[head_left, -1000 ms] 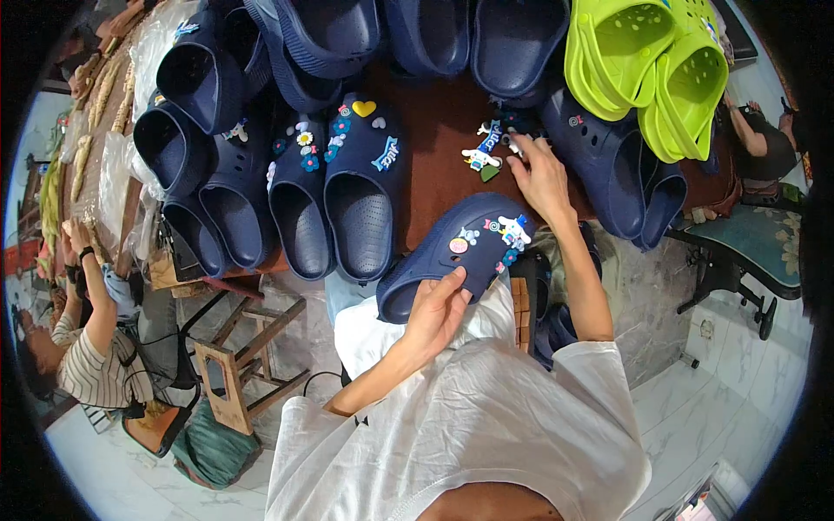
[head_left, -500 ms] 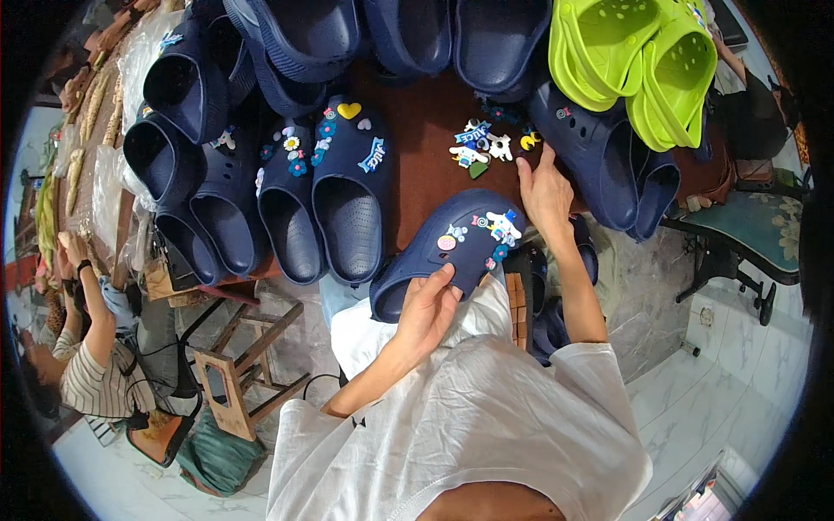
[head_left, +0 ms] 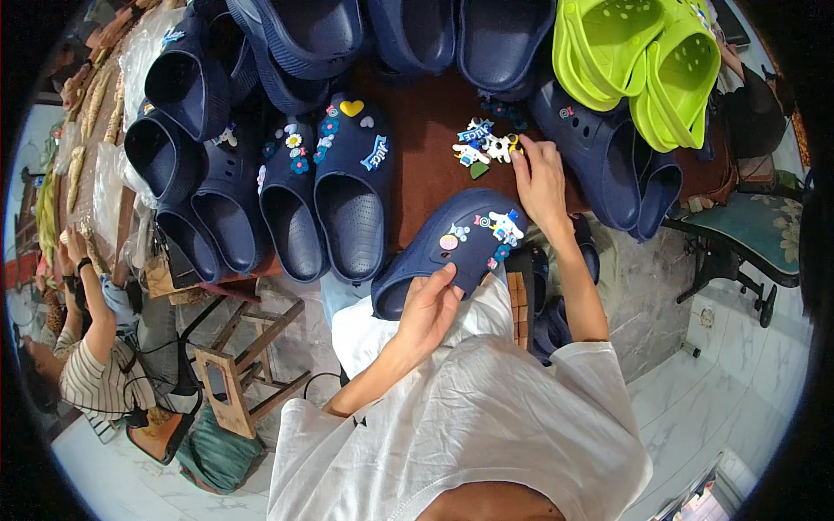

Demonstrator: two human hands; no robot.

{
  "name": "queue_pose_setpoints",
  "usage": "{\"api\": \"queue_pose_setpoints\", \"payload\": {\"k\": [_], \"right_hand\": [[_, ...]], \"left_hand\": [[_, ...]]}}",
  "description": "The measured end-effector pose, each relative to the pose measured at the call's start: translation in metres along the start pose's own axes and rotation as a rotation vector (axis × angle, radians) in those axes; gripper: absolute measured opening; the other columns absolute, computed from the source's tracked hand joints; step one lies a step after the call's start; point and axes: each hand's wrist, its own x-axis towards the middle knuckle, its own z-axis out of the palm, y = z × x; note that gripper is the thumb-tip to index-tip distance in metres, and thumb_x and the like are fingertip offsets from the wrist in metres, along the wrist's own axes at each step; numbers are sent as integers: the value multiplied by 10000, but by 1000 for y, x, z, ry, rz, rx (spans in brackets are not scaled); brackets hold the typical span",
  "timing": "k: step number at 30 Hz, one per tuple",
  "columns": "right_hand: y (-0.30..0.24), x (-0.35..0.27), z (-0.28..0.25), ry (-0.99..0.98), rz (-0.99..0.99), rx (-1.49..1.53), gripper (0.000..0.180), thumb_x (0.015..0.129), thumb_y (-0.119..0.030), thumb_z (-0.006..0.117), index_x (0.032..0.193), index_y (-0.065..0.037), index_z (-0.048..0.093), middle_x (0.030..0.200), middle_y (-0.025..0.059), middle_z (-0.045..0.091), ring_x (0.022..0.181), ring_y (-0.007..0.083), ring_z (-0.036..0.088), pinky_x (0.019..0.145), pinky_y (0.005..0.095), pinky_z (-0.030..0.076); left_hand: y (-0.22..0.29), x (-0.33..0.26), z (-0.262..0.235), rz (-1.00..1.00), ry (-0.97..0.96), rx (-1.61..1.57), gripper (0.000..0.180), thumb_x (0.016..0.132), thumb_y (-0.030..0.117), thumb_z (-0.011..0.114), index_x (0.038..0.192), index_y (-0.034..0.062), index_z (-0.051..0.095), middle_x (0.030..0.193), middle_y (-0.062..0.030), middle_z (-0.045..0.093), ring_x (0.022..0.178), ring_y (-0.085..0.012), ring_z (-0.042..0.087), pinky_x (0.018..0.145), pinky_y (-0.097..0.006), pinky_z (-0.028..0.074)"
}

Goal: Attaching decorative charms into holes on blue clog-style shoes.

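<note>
My left hand (head_left: 427, 313) grips a navy clog (head_left: 415, 246) by its side, thumb on top, above my lap. The clog's toe part bears several charms, including a white character in a blue hat (head_left: 505, 227) and a round pink one (head_left: 447, 242); one hole near my thumb shows bare. On the brown tabletop beyond lies a small heap of loose charms (head_left: 474, 154), white, blue and green. At the heap's right edge my right hand (head_left: 545, 187) has its thumb and fingertips closed at a yellow-and-black shoe charm (head_left: 513, 143), which they partly cover.
Two decorated navy clogs (head_left: 349, 208) stand left of the heap, with more navy clogs (head_left: 178, 91) stacked around the table. Lime green clogs (head_left: 599, 52) sit on top at the far right. A wooden stool (head_left: 228, 391), an office chair (head_left: 747, 226) and another person (head_left: 104, 365) are beside the table.
My right hand has shifted slightly left, its fingers curling in, and the yellow-and-black charm has moved left against the heap. My left hand keeps the clog nearly still.
</note>
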Motion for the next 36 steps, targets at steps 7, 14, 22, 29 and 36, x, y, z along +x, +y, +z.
{"api": "queue_pose_setpoints", "payload": {"k": [7,14,22,29,36], "right_hand": [[7,17,27,164,-163,34,655,949,-342,522,1384,107,326,1339,321,376,1224,477,384,1008,509,333],[3,44,50,147,-146,-75,750,933,-429,535,1440,56,270,1427,296,302,1285,461,340,1058,523,269],[-15,60,45,112,-102,-69,604,914,-405,556,1298,53,463,1283,282,442,1187,453,423,999,522,329],[-8,60,43,101,-148,-83,554,897,-380,571,1286,6,493,1245,238,504,1157,427,466,952,513,357],[-8,27,24,122,-230,235,337,953,-158,475,1255,-26,543,1283,213,516,1200,384,476,988,469,372]], "left_hand": [[1,0,0,-1,-2,-27,245,926,61,587,1148,-15,517,1072,-47,598,942,-120,576,789,-268,466],[1,0,-4,-14,-18,-50,295,931,51,571,1198,-46,492,1155,-90,590,1071,-163,571,933,-304,462],[3,0,-3,-8,-22,-36,290,933,55,568,1186,-65,489,1164,-93,579,1053,-161,568,905,-300,461],[4,-2,4,17,14,-25,208,931,66,576,1118,-14,532,1060,-47,603,943,-124,568,790,-283,452],[3,-1,-2,-11,8,-21,171,926,69,579,1082,2,558,1028,-37,607,916,-123,568,774,-276,446]]}}
